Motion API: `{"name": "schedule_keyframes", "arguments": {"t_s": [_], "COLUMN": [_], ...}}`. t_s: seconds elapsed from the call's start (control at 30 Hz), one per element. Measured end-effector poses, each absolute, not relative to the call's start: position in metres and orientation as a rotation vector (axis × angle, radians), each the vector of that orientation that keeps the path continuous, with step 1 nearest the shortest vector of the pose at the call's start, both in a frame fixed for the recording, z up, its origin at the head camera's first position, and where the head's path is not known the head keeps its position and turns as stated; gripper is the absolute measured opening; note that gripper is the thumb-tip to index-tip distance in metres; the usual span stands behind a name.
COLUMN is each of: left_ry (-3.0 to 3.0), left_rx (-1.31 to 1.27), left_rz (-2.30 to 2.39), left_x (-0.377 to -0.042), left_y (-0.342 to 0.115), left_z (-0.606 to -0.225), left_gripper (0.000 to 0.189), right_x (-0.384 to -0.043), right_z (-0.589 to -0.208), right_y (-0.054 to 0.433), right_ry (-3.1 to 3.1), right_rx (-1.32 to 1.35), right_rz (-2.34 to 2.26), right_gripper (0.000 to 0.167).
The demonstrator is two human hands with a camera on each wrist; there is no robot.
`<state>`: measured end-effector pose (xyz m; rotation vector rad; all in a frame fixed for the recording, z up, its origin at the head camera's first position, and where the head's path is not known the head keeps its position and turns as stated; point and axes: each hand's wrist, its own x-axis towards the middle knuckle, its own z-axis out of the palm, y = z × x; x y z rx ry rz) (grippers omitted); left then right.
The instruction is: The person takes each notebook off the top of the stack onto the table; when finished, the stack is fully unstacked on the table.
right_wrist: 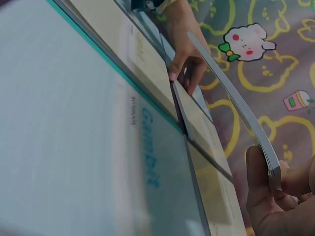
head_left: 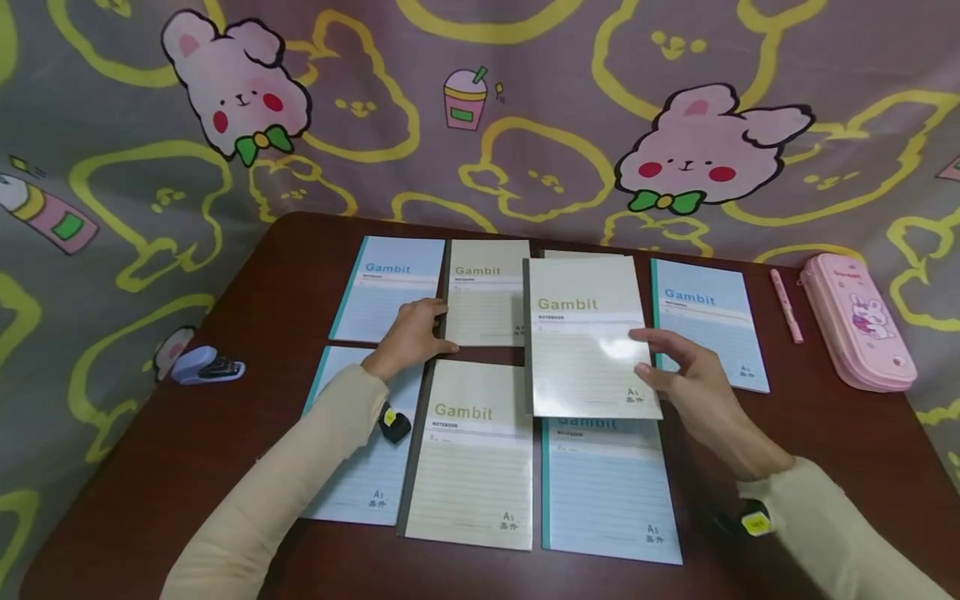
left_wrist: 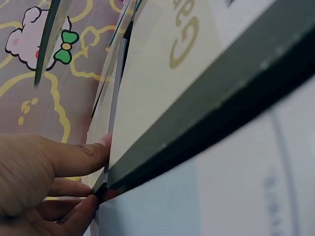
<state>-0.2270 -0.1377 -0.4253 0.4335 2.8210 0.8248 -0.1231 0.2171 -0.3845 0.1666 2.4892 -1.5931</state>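
Observation:
My right hand (head_left: 697, 392) holds a beige Gambit notebook (head_left: 585, 358) by its right edge, thumb on one face and fingers on the other. It is raised above the table, over part of a blue notebook (head_left: 611, 500) and nearly all of a beige one (head_left: 585, 253). My left hand (head_left: 408, 337) touches the lower left corner of the upper beige notebook (head_left: 487, 292), beside an upper blue notebook (head_left: 393, 292). Under the left forearm lies another blue notebook (head_left: 352, 492); next to it is a lower beige notebook (head_left: 472, 467).
A separate blue notebook (head_left: 708, 317) lies to the right, partly behind my right hand. Farther right are a pink pen (head_left: 786, 307) and a pink pencil case (head_left: 858, 321). A small stapler (head_left: 208, 367) sits at the left. A patterned cloth (head_left: 525, 92) hangs behind the table (head_left: 292, 275).

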Motion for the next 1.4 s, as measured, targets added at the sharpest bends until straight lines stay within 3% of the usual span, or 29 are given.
{"name": "schedule_keyframes", "arguments": {"t_s": [0.4, 0.97, 1.2, 1.4], "left_ry": [2.817, 2.835, 2.834, 2.827], "left_rx": [0.396, 0.307, 0.300, 0.301], "left_rz": [0.874, 0.899, 0.884, 0.888], "left_x": [-0.223, -0.221, -0.221, -0.218], "left_y": [-0.160, -0.179, -0.179, -0.179], "left_z": [-0.424, -0.422, -0.419, -0.421], "left_gripper": [0.069, 0.067, 0.068, 0.066], "right_x": [-0.045, 0.010, 0.009, 0.007], "right_z": [-0.384, -0.423, -0.439, -0.432], "right_y": [0.273, 0.338, 0.343, 0.331], "right_ry": [2.695, 2.626, 2.610, 2.995], "right_rx": [0.264, 0.604, 0.526, 0.195], "right_rz": [-1.375, -1.244, -1.289, -0.737], "right_gripper": [0.045, 0.044, 0.042, 0.040]}}
